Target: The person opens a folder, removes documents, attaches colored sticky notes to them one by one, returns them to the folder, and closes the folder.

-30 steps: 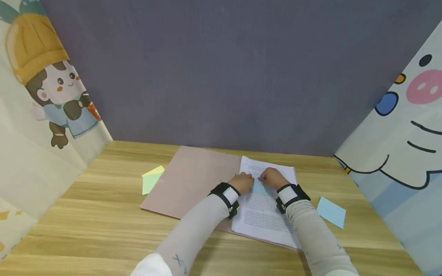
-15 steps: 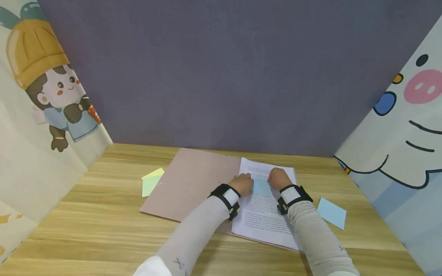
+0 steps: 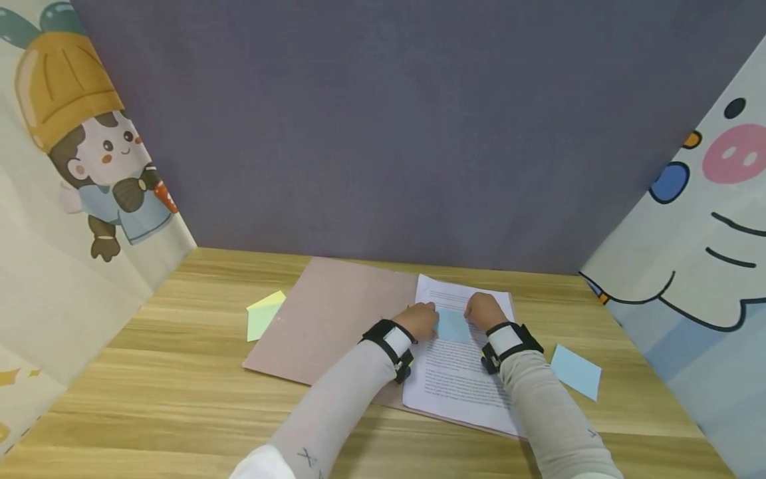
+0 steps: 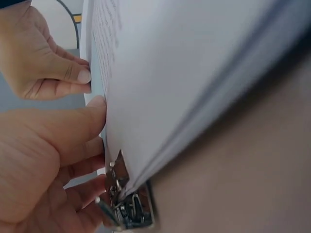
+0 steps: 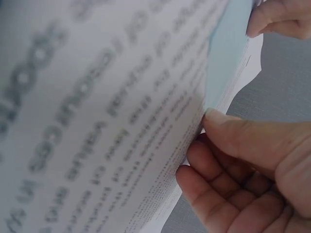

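A light blue sticky note (image 3: 453, 326) lies on the upper part of the printed pages (image 3: 457, 376). The pages fill the right half of an open pinkish folder (image 3: 344, 319). My left hand (image 3: 421, 320) holds the note's left edge, thumb tip on it. In the left wrist view its other fingers reach down beside a metal clip (image 4: 130, 211) at the pages' inner edge. At the note's opposite edge is my right hand (image 3: 483, 310), which holds it between thumb and curled fingers. The right wrist view shows that thumb's tip on the note's corner.
Another blue sticky note (image 3: 576, 372) lies on the wooden table (image 3: 179, 392), right of the folder. Green (image 3: 262, 322) and yellow (image 3: 269, 299) notes lie by the folder's left side. A dark grey panel (image 3: 383, 133) stands behind the table, with cartoon-printed sheets on both sides.
My right hand has shifted slightly right, from the note's upper part to its right edge, so more of the note shows. My left hand has stayed in place.
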`<state>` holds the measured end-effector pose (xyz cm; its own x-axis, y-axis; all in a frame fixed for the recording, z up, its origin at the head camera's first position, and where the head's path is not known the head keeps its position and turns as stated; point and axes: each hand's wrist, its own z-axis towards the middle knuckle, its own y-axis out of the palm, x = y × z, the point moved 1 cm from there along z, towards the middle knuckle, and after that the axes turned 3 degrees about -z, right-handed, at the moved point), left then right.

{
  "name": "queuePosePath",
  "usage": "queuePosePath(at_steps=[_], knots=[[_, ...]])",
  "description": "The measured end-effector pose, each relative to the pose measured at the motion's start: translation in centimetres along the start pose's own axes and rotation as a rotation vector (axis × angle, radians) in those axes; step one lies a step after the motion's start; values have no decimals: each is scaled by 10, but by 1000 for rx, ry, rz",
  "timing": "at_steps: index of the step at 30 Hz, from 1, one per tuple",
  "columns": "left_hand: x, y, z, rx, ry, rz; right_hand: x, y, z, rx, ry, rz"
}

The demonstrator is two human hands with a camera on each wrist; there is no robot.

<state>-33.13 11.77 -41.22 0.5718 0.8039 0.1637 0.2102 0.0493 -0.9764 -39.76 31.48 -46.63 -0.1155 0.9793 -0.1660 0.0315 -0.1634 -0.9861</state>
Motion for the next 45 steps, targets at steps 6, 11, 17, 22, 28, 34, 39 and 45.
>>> queuePosePath(at_steps=[6,11,17,22,28,34,39,45], knots=[[-4,-2,0,-6,0,-49,-26,-31,-24,12,3,19],[-5,-3,-2,-1,-1,-97,-52,-58,-52,13,20,36],[-10,1,-2,12,44,-100,-56,-58,-58,23,22,44],[-22,4,-6,31,112,-228,-54,-54,-57,8,17,65],[-47,-8,-21,134,128,-312,-52,-54,-57,11,-6,71],[-83,-22,-44,241,65,-412,-54,-60,-58,14,-8,59],[-116,-28,-66,294,1,-395,-54,-59,-59,22,-43,72],[-156,-30,-96,349,-116,-402,-50,-56,-58,35,-48,81]])
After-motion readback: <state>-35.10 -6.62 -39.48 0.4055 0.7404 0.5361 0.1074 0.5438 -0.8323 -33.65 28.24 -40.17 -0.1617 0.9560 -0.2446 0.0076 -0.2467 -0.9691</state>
